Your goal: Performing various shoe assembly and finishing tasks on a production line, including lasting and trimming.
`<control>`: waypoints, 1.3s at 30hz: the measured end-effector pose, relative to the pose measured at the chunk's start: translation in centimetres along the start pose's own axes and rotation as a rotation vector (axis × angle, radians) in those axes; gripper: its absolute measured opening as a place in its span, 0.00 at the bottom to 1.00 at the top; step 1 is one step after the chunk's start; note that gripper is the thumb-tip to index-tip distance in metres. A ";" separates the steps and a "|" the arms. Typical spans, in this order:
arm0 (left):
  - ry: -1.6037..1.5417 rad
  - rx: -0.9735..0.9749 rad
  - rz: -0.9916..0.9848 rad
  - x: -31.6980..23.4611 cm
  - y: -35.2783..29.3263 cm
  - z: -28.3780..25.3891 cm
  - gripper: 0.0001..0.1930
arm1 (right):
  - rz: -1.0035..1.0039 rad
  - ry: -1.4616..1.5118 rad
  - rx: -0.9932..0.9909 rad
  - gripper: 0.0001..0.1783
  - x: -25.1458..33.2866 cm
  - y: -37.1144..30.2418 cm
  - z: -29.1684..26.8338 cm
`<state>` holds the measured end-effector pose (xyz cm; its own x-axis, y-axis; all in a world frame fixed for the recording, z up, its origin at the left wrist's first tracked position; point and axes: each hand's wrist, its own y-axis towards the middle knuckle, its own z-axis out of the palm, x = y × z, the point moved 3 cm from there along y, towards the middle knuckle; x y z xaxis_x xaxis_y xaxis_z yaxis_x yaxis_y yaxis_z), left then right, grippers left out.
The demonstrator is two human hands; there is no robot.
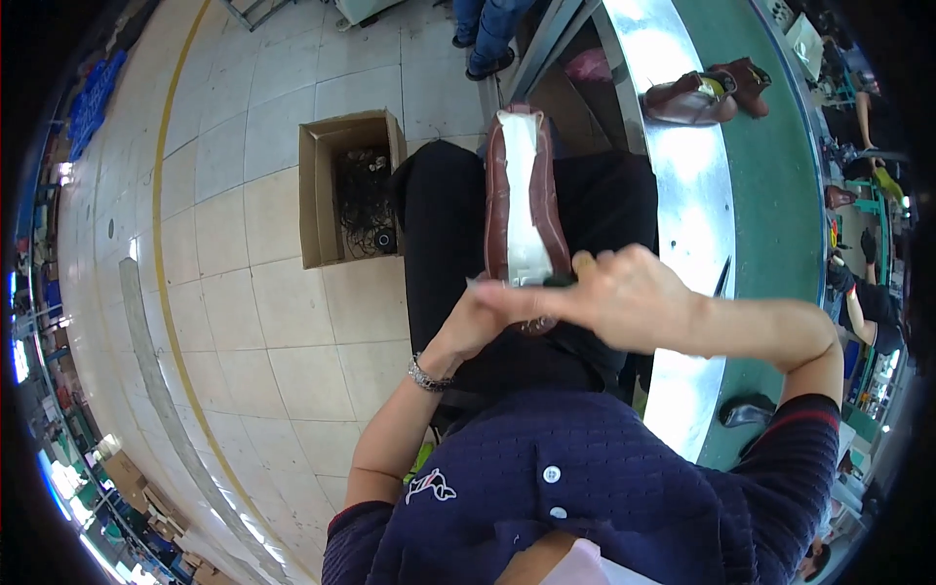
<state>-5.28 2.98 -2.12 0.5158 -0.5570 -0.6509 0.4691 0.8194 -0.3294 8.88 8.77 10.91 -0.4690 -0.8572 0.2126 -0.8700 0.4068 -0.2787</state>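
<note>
A brown leather shoe [495, 200] lies bottom up along my lap, with a long white strip [522, 175] down the middle of its underside. At the shoe's near end, my left hand [470, 327] is closed around it; most of those fingers are hidden behind my right hand. My right hand [624, 300] is curled into a fist just over the same end, its thumb stretched left toward my left hand. Something small and dark [560, 280] shows at its fingers, too covered to name.
Left of my legs stands an open cardboard box [308, 200] with dark tangled scraps inside. A metal-edged bench [694, 205] with a green surface [775, 195] runs along my right, bearing brown shoes [690, 100] and a dark shoe [748, 409]. Another person's legs [492, 34] are ahead.
</note>
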 end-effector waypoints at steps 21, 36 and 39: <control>-0.217 -0.102 -0.217 -5.4 6.2 -1.6 0.41 | 0.272 0.221 -0.249 0.42 -7.0 1.2 -2.0; 0.662 0.181 0.238 1.1 3.9 -0.7 0.75 | 0.609 1.858 -0.352 0.15 -3.1 -10.4 9.5; 0.576 0.195 0.159 4.1 3.5 -1.5 0.76 | 0.618 1.905 -0.164 0.20 -1.4 -9.9 10.8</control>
<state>-2.64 3.81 -6.96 0.1468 -0.2233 -0.9636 0.5682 0.8165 -0.1026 19.82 2.57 3.30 -0.0878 0.7066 0.7022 -0.5101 0.5735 -0.6410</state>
